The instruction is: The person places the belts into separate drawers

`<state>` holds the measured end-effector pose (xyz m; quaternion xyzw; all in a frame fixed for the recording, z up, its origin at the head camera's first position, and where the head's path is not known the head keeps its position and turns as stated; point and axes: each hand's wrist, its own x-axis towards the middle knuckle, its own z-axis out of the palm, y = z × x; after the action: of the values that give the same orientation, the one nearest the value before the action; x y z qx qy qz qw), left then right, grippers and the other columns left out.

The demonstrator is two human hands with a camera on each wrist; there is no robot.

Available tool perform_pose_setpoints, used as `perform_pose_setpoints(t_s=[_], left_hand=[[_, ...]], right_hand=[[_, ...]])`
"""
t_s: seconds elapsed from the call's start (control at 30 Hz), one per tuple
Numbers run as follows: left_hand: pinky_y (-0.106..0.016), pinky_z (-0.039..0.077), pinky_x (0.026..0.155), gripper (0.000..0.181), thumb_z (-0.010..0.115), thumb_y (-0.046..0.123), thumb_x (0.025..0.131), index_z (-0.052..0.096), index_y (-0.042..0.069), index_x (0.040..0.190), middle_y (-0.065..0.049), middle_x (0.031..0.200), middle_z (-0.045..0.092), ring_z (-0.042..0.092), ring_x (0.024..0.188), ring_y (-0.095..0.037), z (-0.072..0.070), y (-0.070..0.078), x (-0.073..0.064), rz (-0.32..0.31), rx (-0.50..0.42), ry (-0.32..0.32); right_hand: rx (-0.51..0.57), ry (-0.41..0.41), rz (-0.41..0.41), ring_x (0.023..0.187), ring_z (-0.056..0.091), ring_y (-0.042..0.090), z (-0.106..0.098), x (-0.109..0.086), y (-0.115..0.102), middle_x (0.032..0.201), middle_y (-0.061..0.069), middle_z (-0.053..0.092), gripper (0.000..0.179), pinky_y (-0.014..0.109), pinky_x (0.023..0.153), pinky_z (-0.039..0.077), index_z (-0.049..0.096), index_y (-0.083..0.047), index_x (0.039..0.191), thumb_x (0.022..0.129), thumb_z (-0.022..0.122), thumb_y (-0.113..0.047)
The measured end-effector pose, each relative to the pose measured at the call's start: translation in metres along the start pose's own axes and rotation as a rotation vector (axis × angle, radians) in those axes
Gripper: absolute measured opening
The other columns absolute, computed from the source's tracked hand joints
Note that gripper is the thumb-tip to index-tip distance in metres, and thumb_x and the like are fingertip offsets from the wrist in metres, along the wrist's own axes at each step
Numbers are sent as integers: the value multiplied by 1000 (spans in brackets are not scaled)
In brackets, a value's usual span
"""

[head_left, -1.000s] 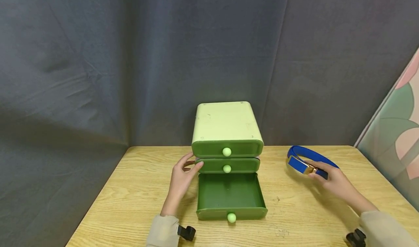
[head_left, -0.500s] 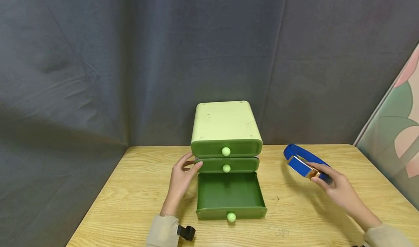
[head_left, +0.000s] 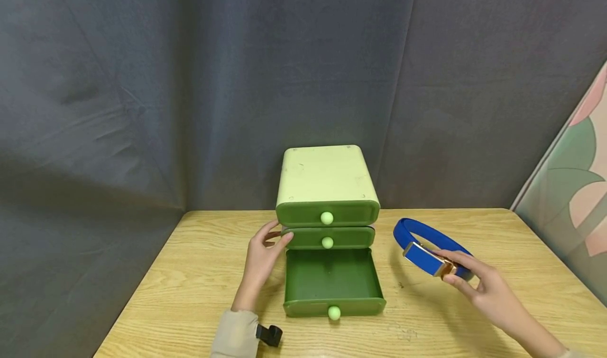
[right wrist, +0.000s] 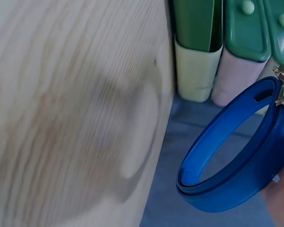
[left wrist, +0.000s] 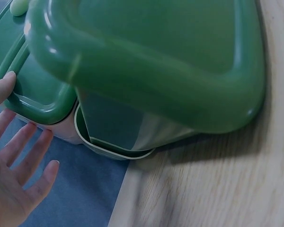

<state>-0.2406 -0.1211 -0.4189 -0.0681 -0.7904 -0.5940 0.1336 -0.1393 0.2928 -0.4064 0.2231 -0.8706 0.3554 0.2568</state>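
Observation:
A small chest of drawers (head_left: 327,176) stands on the table with a pale green top and green drawer fronts. Its bottom drawer (head_left: 334,276) is pulled out and bare inside. My left hand (head_left: 258,260) is at the chest's left side, thumb on the edge of the middle drawer (head_left: 308,238). In the left wrist view the fairly straight fingers (left wrist: 26,156) touch the chest's side. My right hand (head_left: 490,289) grips a coiled blue belt (head_left: 424,263) by its gold buckle, above the table to the chest's right. The right wrist view shows the belt's loop (right wrist: 232,189).
The wooden table (head_left: 189,289) ends in front of a dark grey curtain (head_left: 294,73). A panel with pink and green shapes (head_left: 576,184) leans in at the right. The open drawer's round knob (head_left: 334,312) juts toward the near side.
My right hand has lifted the belt and brought it left and nearer to me. The left hand and the drawers keep their places, while the head view shifts slightly.

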Motion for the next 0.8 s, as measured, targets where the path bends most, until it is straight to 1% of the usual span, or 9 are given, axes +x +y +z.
perform_pose_setpoints(t_s=[0.07,0.17,0.23,0.3,0.47,0.57,0.67,0.8], left_hand=[[-46,45,94,52,75,33,89,61,13,135,-7,138,57,60,114,-26,0,0,0,-7,4,-2],[-45,45,95,54,76,35,89,61,15,136,-6,138,57,60,114,-25,-1,0,0,-16,3,-4],[-45,45,94,54,76,35,88,61,14,136,-6,138,57,60,114,-25,-1,0,0,-15,4,-3],[-45,45,94,54,76,35,89,61,13,136,-7,138,57,60,113,-26,-1,0,0,-5,7,-1],[-46,46,93,54,76,35,89,61,13,136,-8,137,57,61,113,-26,-1,-1,1,3,6,2],[-48,45,94,53,76,34,89,62,12,135,-8,137,57,61,113,-27,-1,-2,1,3,-1,1],[-49,45,95,53,76,34,89,61,12,135,-9,137,57,60,113,-28,0,-2,1,5,-1,-2],[-49,45,95,54,75,35,89,61,12,136,-8,138,57,60,114,-28,0,-1,0,2,-1,-8]], right_hand=[[-6,-23,-28,101,54,-8,1,-1,-5,108,-17,65,55,5,83,38,68,-8,126,75,78,9],[-6,-60,-56,91,57,-2,2,-1,-14,103,-13,67,57,8,76,41,67,-9,126,74,78,10],[-8,-77,-72,94,57,-2,3,-2,-19,108,-12,67,58,9,76,41,68,-11,126,73,79,10],[-5,-92,-84,99,57,-2,3,-2,-25,114,-12,66,58,8,79,41,68,-12,125,73,79,10],[34,-151,-98,104,56,-2,4,-5,-36,121,-12,64,58,7,84,40,66,-12,128,75,77,10],[28,-169,-119,110,55,-2,5,-7,-41,123,-10,65,59,6,90,37,65,-12,129,75,78,9],[33,-184,-132,113,53,-2,7,-8,-46,121,-9,65,60,7,90,37,65,-13,129,75,78,8],[85,-208,-171,106,55,2,10,-8,-53,116,-9,65,61,10,88,39,64,-12,131,75,77,9]])
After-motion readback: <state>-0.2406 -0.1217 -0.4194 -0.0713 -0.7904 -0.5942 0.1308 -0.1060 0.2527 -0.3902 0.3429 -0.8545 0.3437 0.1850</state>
